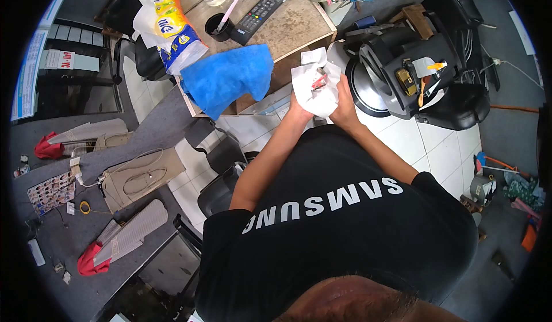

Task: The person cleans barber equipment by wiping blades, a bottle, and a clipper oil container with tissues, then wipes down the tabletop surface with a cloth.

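A crumpled white tissue (313, 99) is held out in front of the black shirt, between both hands. My left hand (299, 110) grips its lower left side, the fingers mostly hidden behind the paper. On the other side, my right hand (344, 104) is closed around the tissue's right edge. A small red and silver object (319, 81) lies in the folds of the tissue; its kind is too small to make out. Just left of the hands, a blue cloth (233, 76) drapes over the table edge.
The table (305, 26) carries a remote control (264, 12), a black cup (219, 27) with a pink-white stick in it, and a tissue pack (171, 26). Black chairs (454, 106) and a round metal-rimmed base (368, 89) stand at right. Cables and cloth-covered items lie on a grey surface at left.
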`<move>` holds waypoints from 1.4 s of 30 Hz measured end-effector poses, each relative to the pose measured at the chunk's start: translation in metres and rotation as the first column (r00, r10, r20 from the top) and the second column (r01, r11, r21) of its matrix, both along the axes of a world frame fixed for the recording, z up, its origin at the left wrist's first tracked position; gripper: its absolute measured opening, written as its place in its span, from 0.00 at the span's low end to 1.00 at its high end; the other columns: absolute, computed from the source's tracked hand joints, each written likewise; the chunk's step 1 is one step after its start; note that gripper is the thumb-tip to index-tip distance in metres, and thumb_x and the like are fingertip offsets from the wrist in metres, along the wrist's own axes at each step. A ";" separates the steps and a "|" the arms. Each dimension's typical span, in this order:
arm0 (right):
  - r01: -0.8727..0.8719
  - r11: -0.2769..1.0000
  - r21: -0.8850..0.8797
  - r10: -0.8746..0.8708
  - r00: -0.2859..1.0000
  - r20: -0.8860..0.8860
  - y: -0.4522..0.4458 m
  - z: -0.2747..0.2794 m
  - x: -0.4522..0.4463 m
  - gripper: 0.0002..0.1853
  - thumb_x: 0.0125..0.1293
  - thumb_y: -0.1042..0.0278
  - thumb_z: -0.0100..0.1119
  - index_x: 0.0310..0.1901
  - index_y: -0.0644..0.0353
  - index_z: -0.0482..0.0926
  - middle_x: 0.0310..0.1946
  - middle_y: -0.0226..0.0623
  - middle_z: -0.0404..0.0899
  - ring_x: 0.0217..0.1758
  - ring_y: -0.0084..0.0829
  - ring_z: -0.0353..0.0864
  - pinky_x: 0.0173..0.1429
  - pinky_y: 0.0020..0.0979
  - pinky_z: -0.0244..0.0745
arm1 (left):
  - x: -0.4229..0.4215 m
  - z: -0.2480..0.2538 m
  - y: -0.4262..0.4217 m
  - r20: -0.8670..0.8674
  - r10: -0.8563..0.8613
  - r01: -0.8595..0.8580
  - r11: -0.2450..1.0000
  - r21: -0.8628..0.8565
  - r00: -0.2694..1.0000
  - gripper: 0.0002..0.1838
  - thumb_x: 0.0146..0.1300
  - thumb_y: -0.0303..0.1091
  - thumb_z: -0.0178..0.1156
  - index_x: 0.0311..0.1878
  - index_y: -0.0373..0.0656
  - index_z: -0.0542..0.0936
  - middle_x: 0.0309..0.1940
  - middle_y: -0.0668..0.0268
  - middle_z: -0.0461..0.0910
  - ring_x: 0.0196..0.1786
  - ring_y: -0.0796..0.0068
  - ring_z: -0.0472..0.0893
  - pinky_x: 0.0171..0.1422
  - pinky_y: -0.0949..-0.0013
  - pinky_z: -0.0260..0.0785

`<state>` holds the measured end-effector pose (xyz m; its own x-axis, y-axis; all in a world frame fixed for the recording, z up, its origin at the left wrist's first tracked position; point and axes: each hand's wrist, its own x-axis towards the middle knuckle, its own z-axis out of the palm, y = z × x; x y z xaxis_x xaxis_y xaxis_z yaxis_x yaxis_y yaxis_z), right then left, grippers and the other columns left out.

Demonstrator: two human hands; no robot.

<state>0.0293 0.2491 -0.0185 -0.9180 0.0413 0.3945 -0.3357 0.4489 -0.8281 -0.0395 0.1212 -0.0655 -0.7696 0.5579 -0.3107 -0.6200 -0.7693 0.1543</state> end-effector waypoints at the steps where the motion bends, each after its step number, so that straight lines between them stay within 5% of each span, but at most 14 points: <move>1: 0.046 0.999 0.014 -0.045 0.999 -0.026 -0.001 0.003 -0.001 0.36 0.64 0.71 0.71 0.72 0.66 0.70 0.70 0.56 0.67 0.75 0.57 0.70 0.75 0.45 0.70 | 0.005 0.006 0.003 0.030 0.031 -0.031 0.999 -0.014 0.999 0.16 0.78 0.38 0.57 0.62 0.41 0.80 0.52 0.60 0.86 0.52 0.64 0.88 0.56 0.58 0.85; 5: 0.094 0.993 -0.071 -0.094 0.996 0.004 -0.004 0.006 -0.004 0.30 0.62 0.75 0.70 0.68 0.64 0.77 0.67 0.54 0.70 0.70 0.55 0.75 0.71 0.44 0.73 | 0.013 -0.008 0.006 -0.189 0.031 -0.056 0.990 -0.128 0.981 0.17 0.77 0.39 0.59 0.62 0.42 0.80 0.55 0.62 0.85 0.58 0.66 0.85 0.64 0.60 0.81; 6: 0.125 0.989 -0.084 -0.128 0.991 -0.029 -0.006 0.006 -0.005 0.24 0.66 0.75 0.67 0.64 0.64 0.79 0.63 0.51 0.73 0.62 0.46 0.78 0.66 0.41 0.73 | 0.012 0.007 0.008 -0.167 0.026 -0.056 0.982 -0.178 0.986 0.17 0.78 0.40 0.58 0.63 0.43 0.80 0.57 0.64 0.84 0.61 0.68 0.83 0.67 0.60 0.78; 10: 0.239 0.966 -0.100 -0.239 0.971 0.012 -0.007 -0.006 -0.014 0.15 0.65 0.72 0.68 0.52 0.68 0.80 0.48 0.47 0.78 0.52 0.45 0.81 0.56 0.37 0.76 | 0.014 0.021 0.004 -0.118 -0.052 0.007 0.937 -0.350 0.992 0.18 0.80 0.43 0.52 0.63 0.44 0.80 0.58 0.67 0.84 0.62 0.71 0.81 0.72 0.59 0.70; 14: 0.283 0.956 -0.075 -0.269 0.951 0.151 -0.008 -0.026 -0.025 0.14 0.61 0.71 0.69 0.47 0.68 0.81 0.40 0.43 0.79 0.43 0.42 0.81 0.52 0.38 0.76 | 0.013 -0.006 -0.005 -0.029 -0.013 0.002 0.942 -0.336 1.000 0.21 0.82 0.47 0.45 0.65 0.48 0.78 0.60 0.69 0.83 0.64 0.71 0.79 0.75 0.56 0.65; 21: 0.128 0.986 -0.111 -0.088 0.947 0.309 -0.019 -0.096 -0.053 0.15 0.57 0.74 0.70 0.46 0.66 0.81 0.42 0.46 0.86 0.45 0.42 0.87 0.53 0.39 0.81 | 0.002 -0.051 -0.032 -0.143 -0.066 -0.021 0.846 -0.532 0.987 0.24 0.79 0.48 0.55 0.71 0.47 0.75 0.64 0.68 0.81 0.68 0.69 0.77 0.77 0.58 0.62; 22: 0.115 0.990 -0.081 -0.089 0.957 0.276 -0.022 -0.098 -0.056 0.16 0.56 0.77 0.68 0.47 0.66 0.81 0.41 0.46 0.86 0.46 0.42 0.88 0.54 0.39 0.82 | 0.000 -0.058 -0.035 -0.135 -0.038 -0.036 0.865 -0.501 0.990 0.25 0.73 0.44 0.66 0.69 0.45 0.77 0.61 0.67 0.82 0.65 0.74 0.78 0.75 0.62 0.63; 25: 0.044 0.987 -0.152 -0.008 0.973 0.232 -0.026 -0.102 -0.068 0.16 0.55 0.81 0.66 0.48 0.65 0.82 0.42 0.45 0.87 0.46 0.42 0.88 0.54 0.40 0.82 | 0.002 -0.063 -0.038 -0.205 -0.026 -0.128 0.701 -0.701 0.978 0.26 0.74 0.43 0.66 0.70 0.45 0.76 0.63 0.67 0.81 0.66 0.74 0.77 0.76 0.64 0.61; 29: 0.020 0.999 -0.026 -0.012 0.964 0.264 -0.023 -0.102 -0.084 0.18 0.55 0.85 0.64 0.49 0.65 0.84 0.45 0.47 0.87 0.48 0.43 0.89 0.54 0.39 0.82 | -0.014 -0.058 -0.047 -0.278 -0.206 -0.151 0.479 -0.865 0.938 0.22 0.75 0.35 0.65 0.70 0.44 0.77 0.59 0.67 0.83 0.62 0.77 0.78 0.69 0.67 0.67; 30: 0.014 1.000 0.014 -0.017 0.975 0.220 -0.023 -0.102 -0.088 0.16 0.56 0.84 0.63 0.48 0.65 0.85 0.44 0.48 0.87 0.48 0.46 0.88 0.55 0.40 0.82 | -0.022 -0.077 -0.045 -0.360 -0.190 -0.285 0.333 -0.899 0.913 0.18 0.72 0.31 0.66 0.63 0.41 0.82 0.51 0.66 0.86 0.51 0.77 0.82 0.59 0.68 0.73; 33: 0.007 0.993 0.122 -0.018 0.996 0.092 -0.025 -0.104 -0.098 0.14 0.59 0.83 0.59 0.47 0.66 0.86 0.44 0.51 0.85 0.48 0.53 0.86 0.56 0.44 0.81 | -0.047 -0.109 -0.053 -0.421 -0.384 -0.425 0.079 -0.902 0.822 0.14 0.68 0.26 0.66 0.56 0.38 0.85 0.41 0.66 0.88 0.42 0.78 0.83 0.49 0.69 0.75; 37: 0.014 0.971 0.237 -0.013 1.000 -0.004 -0.034 -0.110 -0.107 0.15 0.61 0.80 0.59 0.49 0.67 0.87 0.48 0.55 0.84 0.53 0.55 0.84 0.62 0.45 0.80 | -0.066 -0.121 -0.040 -0.584 -0.325 -0.637 -0.082 -0.766 0.744 0.06 0.62 0.25 0.68 0.41 0.37 0.84 0.27 0.60 0.85 0.29 0.67 0.84 0.39 0.61 0.75; 38: 0.011 0.965 0.263 -0.005 1.000 -0.025 -0.036 -0.109 -0.106 0.15 0.61 0.80 0.59 0.49 0.68 0.86 0.49 0.55 0.84 0.54 0.56 0.84 0.64 0.46 0.79 | -0.068 -0.122 -0.037 -0.604 -0.255 -0.630 -0.027 -0.776 0.755 0.07 0.60 0.26 0.67 0.42 0.38 0.83 0.29 0.57 0.86 0.30 0.64 0.84 0.39 0.58 0.75; 42: -0.024 0.944 0.329 0.016 1.000 0.027 -0.035 -0.124 -0.112 0.18 0.62 0.78 0.59 0.54 0.70 0.83 0.55 0.58 0.83 0.60 0.57 0.81 0.68 0.47 0.77 | -0.073 -0.125 -0.032 -0.615 -0.332 -0.682 -0.136 -0.719 0.715 0.09 0.62 0.27 0.67 0.45 0.40 0.84 0.31 0.55 0.86 0.34 0.55 0.86 0.43 0.55 0.77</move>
<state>-0.0822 0.2144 -0.1423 -0.9264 -0.1059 0.3614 -0.3300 0.6908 -0.6434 -0.1124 0.0895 -0.1901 -0.9788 -0.1099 0.1728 0.1051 0.4545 0.8845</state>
